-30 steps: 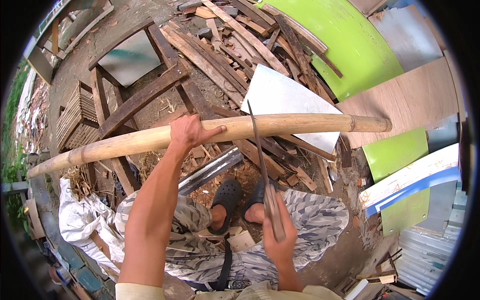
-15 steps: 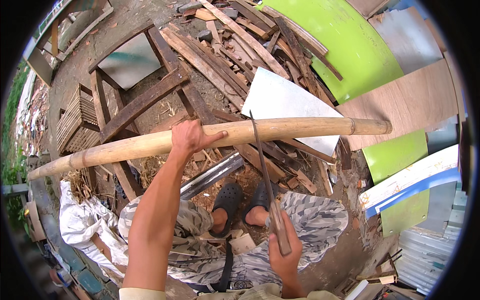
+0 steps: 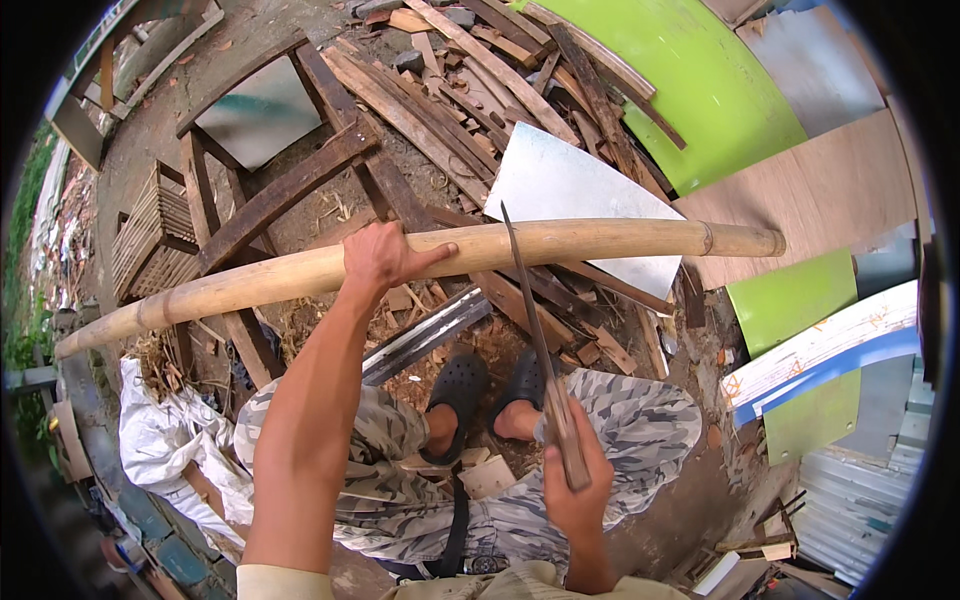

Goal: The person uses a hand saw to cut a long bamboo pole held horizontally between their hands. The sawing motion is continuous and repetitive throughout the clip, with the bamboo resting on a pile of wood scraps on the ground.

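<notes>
A thick, pale yellow bamboo pole (image 3: 600, 240) runs across the whole view, slightly bowed. My left hand (image 3: 378, 258) grips it from above near its middle, with the thumb stretched along the pole to the right. My right hand (image 3: 580, 490), low in front of my body, is closed round the wooden handle of a machete (image 3: 535, 330). Its long, dark, narrow blade points away from me, and its tip crosses over the pole to the right of my left hand. Whether the blade touches the bamboo, I cannot tell.
A dark wooden frame (image 3: 290, 200) stands under the pole's left part. Scrap wood (image 3: 430, 130) is heaped beyond it, beside a white board (image 3: 575, 195). Green panels (image 3: 700, 90) and a plywood sheet (image 3: 820, 200) lie right. A white sack (image 3: 180, 440) rests near my left knee.
The right part of the bamboo pole has swung slightly away from me. The machete and my right hand have shifted a little forward too. My left hand keeps its grip in nearly the same place.
</notes>
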{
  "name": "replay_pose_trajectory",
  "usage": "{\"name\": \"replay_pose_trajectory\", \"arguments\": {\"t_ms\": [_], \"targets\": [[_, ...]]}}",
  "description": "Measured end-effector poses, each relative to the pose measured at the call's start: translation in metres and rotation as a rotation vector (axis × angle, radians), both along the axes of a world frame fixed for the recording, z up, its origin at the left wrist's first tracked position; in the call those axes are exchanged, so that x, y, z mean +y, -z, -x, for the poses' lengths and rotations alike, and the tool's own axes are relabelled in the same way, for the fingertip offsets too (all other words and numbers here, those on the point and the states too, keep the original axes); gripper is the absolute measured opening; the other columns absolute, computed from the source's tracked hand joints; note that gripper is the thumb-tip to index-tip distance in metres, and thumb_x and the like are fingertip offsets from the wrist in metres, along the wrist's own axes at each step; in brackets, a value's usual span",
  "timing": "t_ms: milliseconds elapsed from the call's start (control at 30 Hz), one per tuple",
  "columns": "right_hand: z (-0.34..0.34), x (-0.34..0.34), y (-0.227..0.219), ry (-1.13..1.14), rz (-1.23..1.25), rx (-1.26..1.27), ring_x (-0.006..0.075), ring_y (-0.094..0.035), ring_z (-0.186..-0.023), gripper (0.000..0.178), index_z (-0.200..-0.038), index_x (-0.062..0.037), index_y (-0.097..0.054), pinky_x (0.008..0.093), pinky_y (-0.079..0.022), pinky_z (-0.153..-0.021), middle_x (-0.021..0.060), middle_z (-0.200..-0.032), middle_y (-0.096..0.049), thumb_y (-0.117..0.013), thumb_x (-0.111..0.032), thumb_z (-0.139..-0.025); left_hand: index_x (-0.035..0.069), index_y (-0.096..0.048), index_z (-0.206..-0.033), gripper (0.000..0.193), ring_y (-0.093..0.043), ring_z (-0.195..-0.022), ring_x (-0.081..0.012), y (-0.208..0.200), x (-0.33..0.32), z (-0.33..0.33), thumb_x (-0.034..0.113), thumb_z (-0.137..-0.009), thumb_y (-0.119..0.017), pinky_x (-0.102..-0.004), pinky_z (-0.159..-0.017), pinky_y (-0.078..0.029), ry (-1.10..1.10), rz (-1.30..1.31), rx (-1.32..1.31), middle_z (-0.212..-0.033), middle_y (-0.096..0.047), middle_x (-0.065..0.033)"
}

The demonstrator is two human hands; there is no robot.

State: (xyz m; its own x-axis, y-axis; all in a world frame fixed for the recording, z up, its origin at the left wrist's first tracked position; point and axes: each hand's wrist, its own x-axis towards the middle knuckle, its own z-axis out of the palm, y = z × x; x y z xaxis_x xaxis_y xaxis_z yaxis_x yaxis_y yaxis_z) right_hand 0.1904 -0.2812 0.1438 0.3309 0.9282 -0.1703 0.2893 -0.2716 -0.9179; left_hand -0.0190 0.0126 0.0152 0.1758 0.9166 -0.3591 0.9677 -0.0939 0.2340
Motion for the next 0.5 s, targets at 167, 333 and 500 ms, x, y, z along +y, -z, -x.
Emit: {"name": "replay_pose_trajectory", "arguments": {"t_ms": [167, 333, 500], "targets": [[-0.011, 0.173, 0.078, -0.004, -0.092, -0.087, 0.0435, -0.071, -0.097, 0.059, -0.149, -0.0003, -0.053, 0.0409, -0.055, -0.09, 0.0312, -0.117, -0.07, -0.059, -0.004, -0.09, -0.005, -0.076, -0.086, 0.103, -0.075, -0.072, -0.0353, -0.018, 0.01, -0.013, 0.095, -0.068, -0.061, -0.0471, -0.066, -0.058, -0.002, -0.009, 0.01, -0.077, -0.074, -0.0217], [-0.004, 0.061, 0.027, -0.079, -0.057, -0.04, 0.0274, -0.073, -0.098, 0.059, -0.152, 0.0013, -0.049, 0.0353, -0.055, -0.089, 0.0256, -0.12, -0.073, -0.06, 0.0, -0.094, -0.004, -0.074, -0.076, 0.104, -0.072, -0.067, -0.0313, -0.004, 0.012, 0.005, 0.099, -0.066, -0.058, -0.0441, -0.061, -0.055, -0.014, -0.129, 0.001, -0.071, -0.071, -0.0197], [-0.011, -0.001, -0.007, -0.026, -0.038, 0.024, 0.02, -0.072, -0.097, 0.058, -0.151, 0.004, -0.05, 0.0317, -0.055, -0.087, 0.022, -0.125, -0.072, -0.058, 0.004, -0.095, -0.003, -0.075, -0.071, 0.107, -0.071, -0.064, -0.029, 0.001, 0.002, -0.004, 0.101, -0.065, -0.056, -0.0426, -0.057, -0.053, 0.004, -0.047, 0.044, -0.067, -0.07, -0.0174]]}}
